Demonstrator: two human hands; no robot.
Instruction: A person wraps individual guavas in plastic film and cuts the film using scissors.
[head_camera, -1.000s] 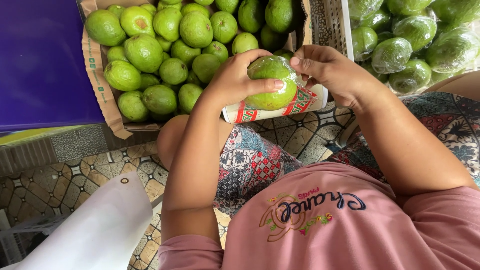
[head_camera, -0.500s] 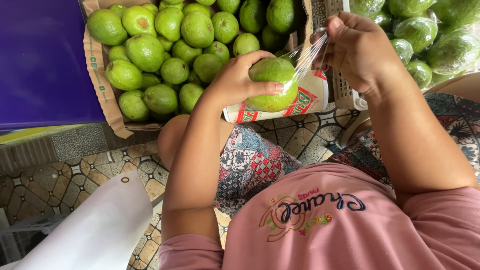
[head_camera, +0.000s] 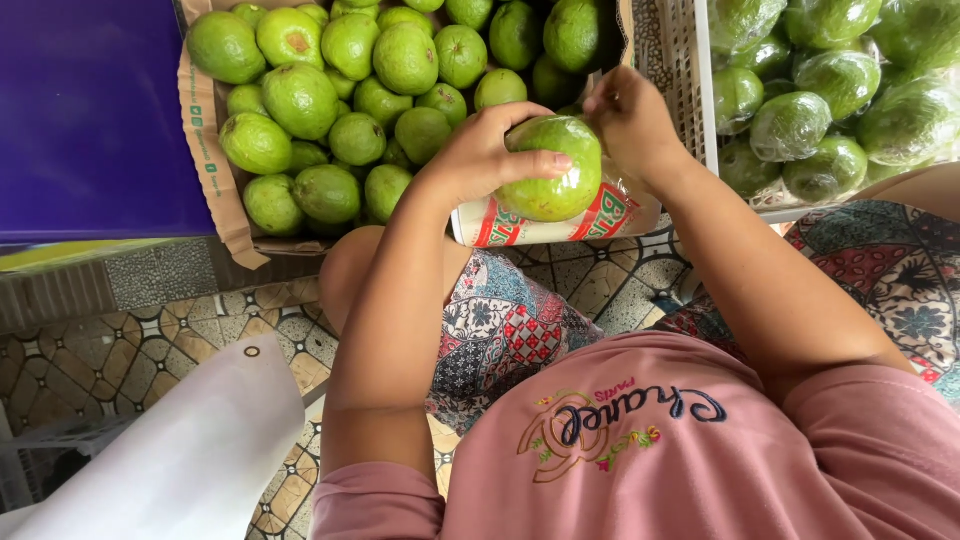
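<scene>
Patterned floor tiles (head_camera: 150, 350) filled the lower left of the head view, with a purple surface (head_camera: 90, 110) above them at upper left.

Head view, details:
- Cardboard box (head_camera: 205, 160) at top centre-left, full of bare green guavas (head_camera: 330, 100).
- White slotted crate (head_camera: 685, 90) at top right, holding green fruits wrapped in clear film (head_camera: 800, 120).
- Left hand (head_camera: 485, 150) cupped a single green guava (head_camera: 560, 170), fingers curled over its top and thumb pressed on its right side. Firm grasp.
- That guava sat between box and crate, held in the air just above a red-and-white wrap roll box (head_camera: 545, 225) that lay in front of the cardboard box.
- Right hand (head_camera: 630, 115) was closed at the guava's upper right, fingertips pinched together against the fruit. What it pinched was too small to tell.
- White sheet (head_camera: 190, 450) with a punched hole lay at lower left, well apart from both hands.
- Pink shirt (head_camera: 650, 440) and patterned cloth (head_camera: 500, 330) over the person's knees filled the bottom of the view.
</scene>
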